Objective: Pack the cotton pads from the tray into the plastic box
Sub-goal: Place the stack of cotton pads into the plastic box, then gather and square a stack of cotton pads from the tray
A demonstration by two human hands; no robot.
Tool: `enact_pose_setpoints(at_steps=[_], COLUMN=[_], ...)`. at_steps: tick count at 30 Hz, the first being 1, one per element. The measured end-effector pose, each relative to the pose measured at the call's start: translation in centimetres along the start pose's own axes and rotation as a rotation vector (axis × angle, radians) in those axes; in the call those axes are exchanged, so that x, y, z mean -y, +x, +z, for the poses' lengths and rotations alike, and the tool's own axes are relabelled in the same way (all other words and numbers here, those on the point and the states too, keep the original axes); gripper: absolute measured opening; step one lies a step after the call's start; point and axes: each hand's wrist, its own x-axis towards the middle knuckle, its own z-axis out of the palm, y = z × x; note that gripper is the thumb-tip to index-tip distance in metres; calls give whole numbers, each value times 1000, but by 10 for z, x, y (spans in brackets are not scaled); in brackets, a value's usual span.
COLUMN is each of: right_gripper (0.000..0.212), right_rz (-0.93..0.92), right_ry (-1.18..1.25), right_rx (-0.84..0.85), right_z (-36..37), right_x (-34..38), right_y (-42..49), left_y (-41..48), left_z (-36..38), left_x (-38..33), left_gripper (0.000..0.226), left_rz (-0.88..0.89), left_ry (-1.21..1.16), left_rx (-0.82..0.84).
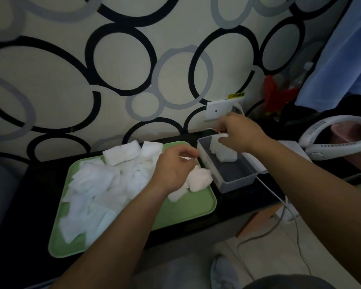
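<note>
Right hand [236,134] pinches a short row of pads [225,153] standing on edge at the far end of the one plastic box [236,185]; left hand [173,165] curls round a small clump of pads [199,180] on the single green tray [186,209]. That tray, just left of the box on the dark surface [40,174], carries a loose heap of cotton pads [98,190], too many to count.

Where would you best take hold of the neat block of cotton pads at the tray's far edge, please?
Probably from above, pinching the block across its two long sides so the layers stay pressed together. It rests at the far edge of the loose pads, with nothing on top of it.
</note>
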Motion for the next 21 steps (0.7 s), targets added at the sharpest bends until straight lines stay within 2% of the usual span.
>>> enact_pose_setpoints(at_steps=[2, 5, 8, 12, 15, 21], right_gripper=[20, 11, 12, 21, 36, 67], right_rz=[-35, -84, -131, -188, -209, -231], right_ry=[177, 421, 508, 514, 390, 113], right_rx=[-24, 43, 108, 157, 221, 463], right_z=[-4, 3, 20, 47, 63, 93], right_x=[22, 63, 102, 152, 177, 206], right_y=[0, 3, 18, 52, 80, 118], left_y=[-1, -5, -7, -11, -16, -19], left_z=[-21, -57, -91, -137, -161, -187], left_x=[3, 12, 22, 30, 35, 45], left_gripper=[30, 29, 26, 24, 19, 14], left_rz=[-17, -65, -103, -155, -175, -130], left_ry=[11, 24, -2, -50, -96, -125], left_rx=[-66, -200, -314, -472, -548, -567])
